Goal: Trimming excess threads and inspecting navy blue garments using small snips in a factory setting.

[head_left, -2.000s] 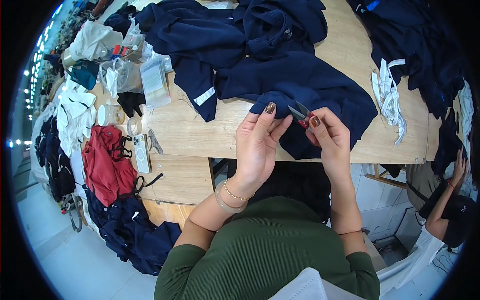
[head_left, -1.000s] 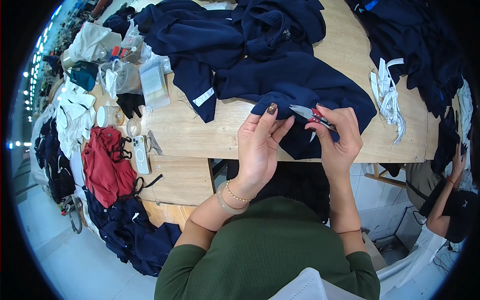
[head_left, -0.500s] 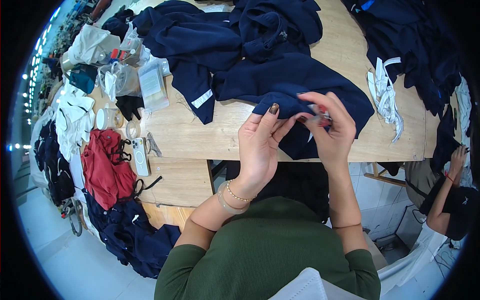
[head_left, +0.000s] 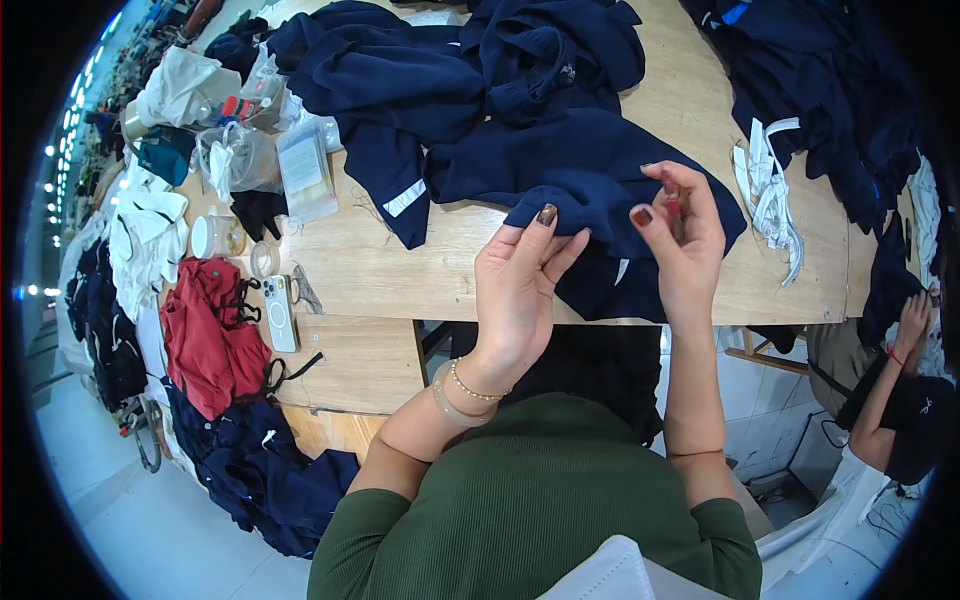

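Note:
A navy blue garment (head_left: 560,150) lies across the table, its near edge raised off the wood. Thumb and fingers of my left hand (head_left: 520,275) pinch that edge. My right hand (head_left: 690,250) is lifted just right of the pinched cloth, apart from it. Its curled fingers hold a small red tool (head_left: 672,195), which looks like thread snips; most of it is hidden by the fingers. The right thumb stands away from the fingertips. A small white tag (head_left: 622,270) shows on the cloth between my hands.
White fabric strips (head_left: 770,210) lie at right, near another navy pile (head_left: 820,100). A phone (head_left: 281,315), a tape roll (head_left: 264,259), a jar (head_left: 215,237) and red cloth (head_left: 210,335) are at left. A co-worker's hand (head_left: 912,322) touches dark cloth at far right.
My right hand has moved right, away from the left fingertips, and its thumb has opened outward. My left hand keeps its pinch on the garment, almost unmoved.

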The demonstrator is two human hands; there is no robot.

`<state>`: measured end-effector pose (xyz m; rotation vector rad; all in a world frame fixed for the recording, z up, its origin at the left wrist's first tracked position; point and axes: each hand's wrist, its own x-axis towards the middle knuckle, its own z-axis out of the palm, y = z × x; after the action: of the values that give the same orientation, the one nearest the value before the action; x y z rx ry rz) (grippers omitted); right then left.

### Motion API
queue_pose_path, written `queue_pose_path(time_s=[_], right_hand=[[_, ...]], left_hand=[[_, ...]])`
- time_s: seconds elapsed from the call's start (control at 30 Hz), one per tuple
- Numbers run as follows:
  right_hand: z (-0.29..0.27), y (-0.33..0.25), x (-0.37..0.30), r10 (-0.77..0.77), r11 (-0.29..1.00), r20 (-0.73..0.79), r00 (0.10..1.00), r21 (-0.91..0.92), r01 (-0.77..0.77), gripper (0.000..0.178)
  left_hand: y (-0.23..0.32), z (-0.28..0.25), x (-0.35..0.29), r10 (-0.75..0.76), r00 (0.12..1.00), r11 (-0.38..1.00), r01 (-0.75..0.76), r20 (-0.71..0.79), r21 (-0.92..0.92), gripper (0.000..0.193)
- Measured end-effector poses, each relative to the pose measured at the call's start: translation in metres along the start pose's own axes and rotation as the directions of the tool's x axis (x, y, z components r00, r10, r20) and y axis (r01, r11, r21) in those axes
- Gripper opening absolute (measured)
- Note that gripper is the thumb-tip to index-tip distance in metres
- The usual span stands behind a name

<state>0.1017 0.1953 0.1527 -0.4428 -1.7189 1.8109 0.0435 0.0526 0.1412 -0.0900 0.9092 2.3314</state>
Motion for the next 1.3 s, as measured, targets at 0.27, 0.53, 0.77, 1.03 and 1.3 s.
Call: queue_pose_path(time_s=[0.27,0.53,0.77,1.03,1.3], right_hand=[[-0.013,-0.008,-0.014,-0.061,0.954,0.112,0.992,-0.286,0.091,0.027],[-0.015,-0.012,-0.013,-0.254,0.778,0.150,0.955,-0.555,0.294,0.024],[-0.010,-0.007,-0.008,-0.334,0.730,0.187,0.924,-0.568,0.379,0.023],[0.005,0.007,-0.014,-0.513,0.642,0.186,0.838,-0.565,0.518,0.037],[0.020,0.027,-0.010,-0.665,0.433,0.198,0.720,-0.683,0.588,0.032]], left_hand=[[0.001,-0.001,0.001,0.003,1.000,1.000,-0.002,-0.029,0.012,0.017],[-0.001,0.003,0.001,0.027,0.999,0.999,-0.026,-0.039,0.031,0.016],[-0.003,0.003,0.000,0.027,0.999,0.999,-0.026,-0.029,0.039,0.016],[-0.002,0.008,0.002,-0.007,0.995,0.999,0.010,-0.100,0.035,0.016],[-0.008,0.015,0.002,0.070,0.994,0.997,-0.067,-0.087,0.036,0.015]])
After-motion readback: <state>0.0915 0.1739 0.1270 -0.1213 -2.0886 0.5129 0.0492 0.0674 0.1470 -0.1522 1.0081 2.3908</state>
